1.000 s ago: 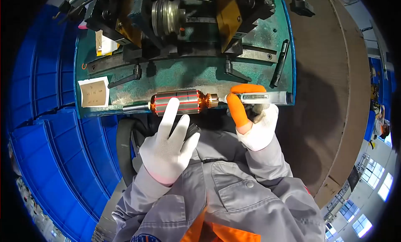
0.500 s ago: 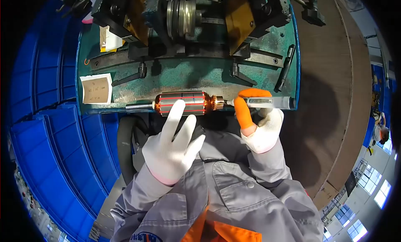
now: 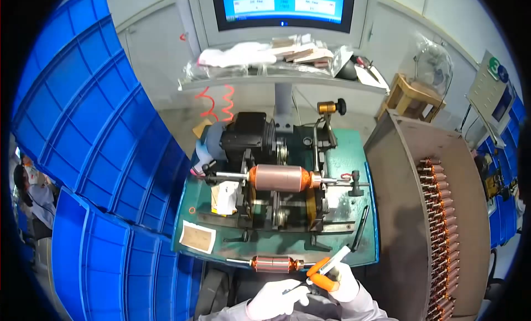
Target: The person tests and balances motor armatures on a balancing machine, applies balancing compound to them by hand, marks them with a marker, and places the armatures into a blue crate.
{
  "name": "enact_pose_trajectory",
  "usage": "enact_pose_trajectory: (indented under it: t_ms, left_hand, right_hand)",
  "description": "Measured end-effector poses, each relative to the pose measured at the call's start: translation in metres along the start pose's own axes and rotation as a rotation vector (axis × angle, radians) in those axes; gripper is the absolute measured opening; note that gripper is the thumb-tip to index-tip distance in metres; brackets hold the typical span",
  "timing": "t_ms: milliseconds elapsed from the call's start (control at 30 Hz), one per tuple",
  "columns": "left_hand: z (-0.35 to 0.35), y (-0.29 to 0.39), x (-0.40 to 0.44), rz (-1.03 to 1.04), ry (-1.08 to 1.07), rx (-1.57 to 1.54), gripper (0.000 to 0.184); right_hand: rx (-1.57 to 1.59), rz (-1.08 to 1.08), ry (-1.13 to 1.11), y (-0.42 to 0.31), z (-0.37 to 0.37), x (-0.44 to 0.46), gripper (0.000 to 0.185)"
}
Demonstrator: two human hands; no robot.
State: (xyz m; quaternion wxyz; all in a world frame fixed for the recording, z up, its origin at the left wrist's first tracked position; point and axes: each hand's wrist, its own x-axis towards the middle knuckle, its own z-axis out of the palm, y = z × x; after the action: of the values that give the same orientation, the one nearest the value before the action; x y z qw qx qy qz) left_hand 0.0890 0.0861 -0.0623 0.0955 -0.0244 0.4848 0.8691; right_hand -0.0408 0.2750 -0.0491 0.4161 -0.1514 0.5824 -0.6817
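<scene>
My right hand (image 3: pixel 345 283), in a white glove with orange finger covers, grips a white marker pen (image 3: pixel 338 257) that slants up to the right. Beside it, my left hand (image 3: pixel 275 300) in a white glove is closed around a small dark object (image 3: pixel 293 290), whose kind I cannot make out. Just beyond both hands, a motor armature (image 3: pixel 274 264) with red lines and copper windings lies along the bench's front edge. A second armature (image 3: pixel 279 178) rests across the supports of the balancing machine (image 3: pixel 251 135).
A black pen (image 3: pixel 361 228) and a paper card (image 3: pixel 198 237) lie on the green bench (image 3: pixel 343 241). Blue bins (image 3: pixel 105 260) stand left. At right, a brown box (image 3: pixel 390 193) holds rows of armatures. A screen (image 3: pixel 285 5) is above a cluttered shelf (image 3: pixel 238 82).
The view has tilted up, bringing the machine, screen and brown box into sight. My left hand has left the front armature and come near my right, where the marker now slants upward.
</scene>
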Motion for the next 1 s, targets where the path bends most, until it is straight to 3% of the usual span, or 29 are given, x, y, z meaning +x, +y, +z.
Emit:
enact_pose_trajectory:
  t_ms: [67, 167, 267, 333, 400, 467, 533, 600, 667, 733, 767, 800, 867, 900, 967, 1000]
  left_hand:
    - [-0.007, 0.003, 0.001, -0.36, -0.059, -0.265, 0.038]
    - [0.008, -0.001, 0.005, -0.582, 0.158, -0.573, 0.04]
    - [0.0, -0.011, 0.011, -0.42, 0.001, -0.538, 0.042]
    - [0.01, -0.006, 0.014, -0.178, 0.052, -0.252, 0.036]
    - [0.009, 0.001, 0.017, -0.227, 0.184, -0.21, 0.033]
    - [0.0, 0.005, 0.018, -0.227, 0.128, -0.049, 0.037]
    - [-0.004, 0.002, 0.014, -0.203, 0.153, 0.142, 0.044]
    - [-0.015, -0.007, 0.005, 0.069, -0.097, -0.152, 0.074]
    - [-0.014, -0.01, -0.004, 0.116, -0.049, -0.123, 0.078]
    - [-0.016, -0.007, -0.011, 0.084, 0.004, 0.034, 0.08]
    - [-0.015, -0.006, -0.015, 0.086, 0.033, 0.086, 0.081]
    - [-0.014, -0.005, -0.018, 0.087, 0.062, 0.139, 0.081]
    - [-0.007, -0.001, -0.021, 0.161, 0.11, 0.144, 0.082]
    - [-0.002, 0.0, -0.022, 0.173, 0.185, 0.059, 0.085]
    - [0.005, 0.012, -0.021, 0.236, 0.248, 0.013, 0.091]
    - [0.008, 0.02, -0.019, 0.264, 0.282, -0.011, 0.095]
  right_hand:
    - [-0.085, -0.063, -0.062, -0.004, -0.002, -0.004, 0.023]
    - [-0.129, -0.181, -0.157, -0.006, -0.008, -0.008, 0.024]
    - [-0.126, -0.165, -0.158, -0.008, -0.015, 0.002, 0.024]
    - [-0.101, -0.195, -0.124, 0.003, -0.014, 0.006, 0.023]
    - [-0.055, -0.212, -0.113, 0.012, -0.019, 0.012, 0.023]
    - [0.013, -0.082, 0.0, 0.015, -0.026, 0.022, 0.019]
    - [0.082, 0.048, 0.11, 0.013, -0.036, 0.033, 0.018]
    - [-0.025, -0.018, 0.44, -0.011, -0.05, 0.06, 0.023]
    - [-0.811, -0.036, 0.516, -0.023, -0.088, 0.09, 0.035]
    - [-1.366, 0.054, 0.585, -0.036, -0.092, 0.11, 0.048]
    - [-1.449, 0.022, 0.601, -0.037, -0.088, 0.116, 0.055]
    - [-1.562, -0.19, 0.662, -0.025, -0.094, 0.122, 0.053]
    - [-1.493, -0.127, 0.712, -0.027, -0.092, 0.115, 0.05]
    - [-1.379, -0.2, 0.742, -0.037, -0.079, 0.102, 0.038]
    - [-1.037, -0.494, 0.566, -0.039, -0.052, 0.074, 0.027]
    - [-1.086, -0.617, 0.379, -0.052, -0.027, 0.058, 0.018]
